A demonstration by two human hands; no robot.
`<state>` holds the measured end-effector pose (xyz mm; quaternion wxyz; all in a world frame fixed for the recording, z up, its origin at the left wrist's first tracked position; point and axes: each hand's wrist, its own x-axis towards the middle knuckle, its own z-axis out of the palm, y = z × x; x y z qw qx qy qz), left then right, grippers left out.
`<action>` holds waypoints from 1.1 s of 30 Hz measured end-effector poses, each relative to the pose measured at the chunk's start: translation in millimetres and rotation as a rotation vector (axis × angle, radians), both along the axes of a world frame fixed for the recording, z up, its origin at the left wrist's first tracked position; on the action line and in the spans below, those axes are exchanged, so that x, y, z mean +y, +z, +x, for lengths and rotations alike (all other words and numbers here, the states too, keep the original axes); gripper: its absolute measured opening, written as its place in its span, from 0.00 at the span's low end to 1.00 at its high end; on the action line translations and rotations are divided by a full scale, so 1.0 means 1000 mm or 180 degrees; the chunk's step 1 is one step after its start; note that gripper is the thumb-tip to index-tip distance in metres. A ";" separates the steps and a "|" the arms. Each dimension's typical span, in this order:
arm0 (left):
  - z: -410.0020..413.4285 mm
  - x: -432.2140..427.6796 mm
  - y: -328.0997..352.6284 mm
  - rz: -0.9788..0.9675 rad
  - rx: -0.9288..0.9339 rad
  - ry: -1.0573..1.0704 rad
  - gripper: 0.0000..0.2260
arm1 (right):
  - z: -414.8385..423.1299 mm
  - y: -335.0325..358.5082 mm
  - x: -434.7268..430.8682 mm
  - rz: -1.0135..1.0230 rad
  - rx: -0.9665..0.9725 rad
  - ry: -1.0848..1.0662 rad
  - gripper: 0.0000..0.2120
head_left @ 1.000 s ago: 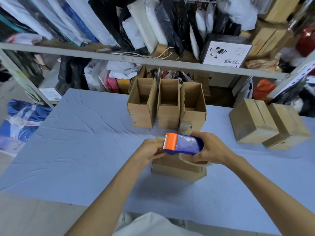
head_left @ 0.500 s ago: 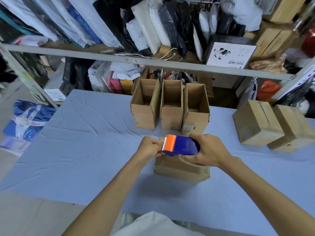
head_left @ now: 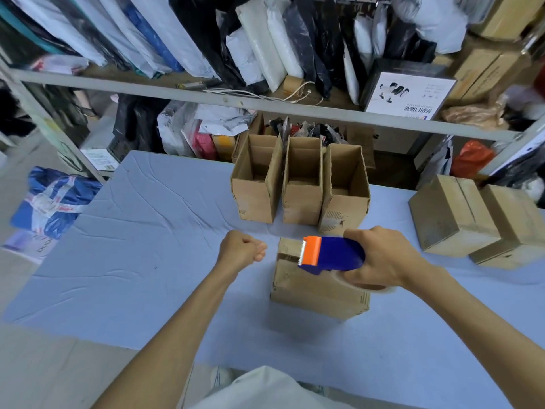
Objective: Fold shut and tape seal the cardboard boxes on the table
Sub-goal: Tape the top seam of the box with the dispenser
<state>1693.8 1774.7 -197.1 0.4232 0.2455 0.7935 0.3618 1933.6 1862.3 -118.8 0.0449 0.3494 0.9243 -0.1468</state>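
on the blue-covered table, which fills most of the head view, sit all the cardboard boxes. behind it is a metal shelf rack packed with bagged garments, mostly white and black.

far centre of the table: three boxes in a tight row, flaps up, touching side to side. these are the left open box, middle open box and right open box.

right side of the table: two shut boxes touching each other. the first closed box has a seam line along its top, and the second closed box is just right of it.

the near box sits in front of the person, close to the right open box. its flaps are folded down and its top is partly hidden.

the tape dispenser, blue body with an orange toothed end pointing left, is over the near box's top. cannot tell if it touches the cardboard. the clear tape roll shows under the right hand.

the right hand is wrapped round the dispenser's rear, gripping it. the left hand is over the cloth just left of the near box and apart from it, fingers curled in a fist with nothing seen in it.
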 end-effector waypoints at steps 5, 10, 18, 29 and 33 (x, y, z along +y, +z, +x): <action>0.000 -0.006 -0.011 0.0141 -0.0342 -0.0220 0.04 | 0.004 -0.004 0.007 0.0117 -0.0232 -0.0040 0.33; -0.004 -0.002 -0.014 0.0260 -0.0251 -0.0083 0.04 | 0.001 -0.010 0.008 0.0018 -0.0267 -0.0135 0.35; -0.006 0.001 -0.025 0.0001 -0.0172 -0.0176 0.04 | -0.011 -0.016 0.007 0.0067 -0.0331 -0.0122 0.33; -0.005 -0.005 -0.046 0.0028 -0.0591 -0.0279 0.08 | -0.013 -0.016 0.004 -0.0004 -0.0311 -0.0178 0.33; -0.006 -0.003 -0.045 -0.0080 -0.0757 -0.0354 0.09 | -0.016 -0.017 0.005 0.0003 -0.0308 -0.0196 0.33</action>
